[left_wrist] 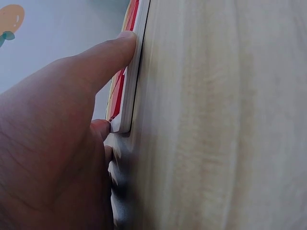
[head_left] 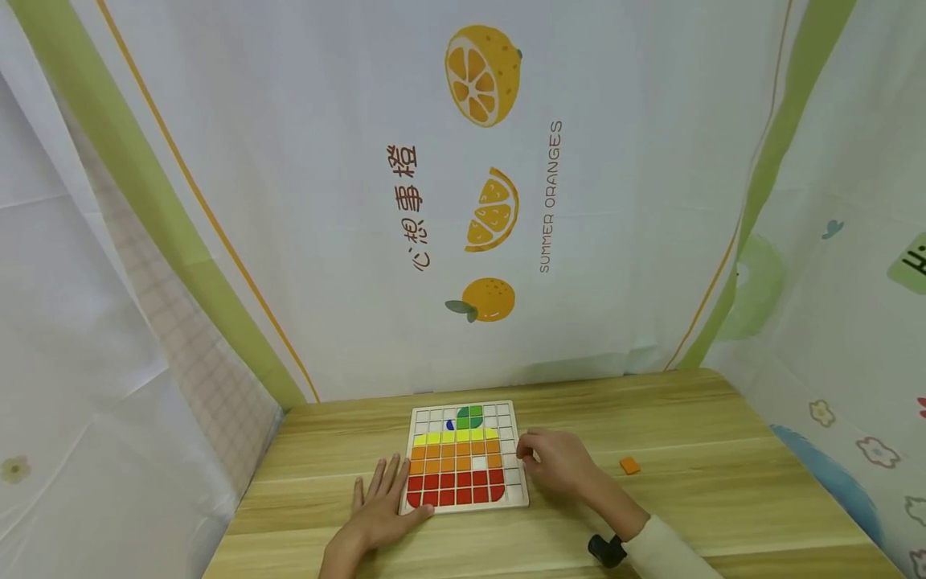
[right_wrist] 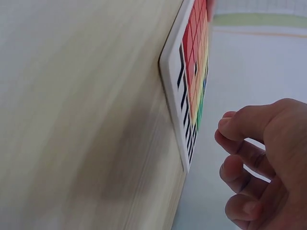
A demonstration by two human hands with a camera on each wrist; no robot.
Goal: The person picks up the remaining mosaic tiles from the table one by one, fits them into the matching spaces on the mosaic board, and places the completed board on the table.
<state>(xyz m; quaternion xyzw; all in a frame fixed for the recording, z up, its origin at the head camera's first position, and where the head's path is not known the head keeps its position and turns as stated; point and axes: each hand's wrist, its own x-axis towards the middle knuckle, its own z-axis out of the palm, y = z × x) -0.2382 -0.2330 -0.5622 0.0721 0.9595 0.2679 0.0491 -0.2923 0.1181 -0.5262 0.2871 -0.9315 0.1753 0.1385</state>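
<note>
A square white grid board [head_left: 522,490] lies on the table with red, orange, yellow and green tiles and one small blue piece set in it. My left hand [head_left: 379,511] lies at the board's lower left corner, fingers spread along the side. Its thumb [left_wrist: 115,50] rests over the board's near edge. To the right of the board hovers my right hand [head_left: 560,465], fingers loosely bent and thumb close to the index finger [right_wrist: 240,146]; nothing shows between them. Among the orange tiles [head_left: 441,453], one cell [head_left: 480,463] is white.
One loose orange tile [head_left: 630,466] lies on the wood-grain table [head_left: 694,498], right of my right hand. A dark band with a small device [head_left: 606,551] sits at the right wrist. A white curtain [head_left: 347,241] printed with oranges hangs behind the table.
</note>
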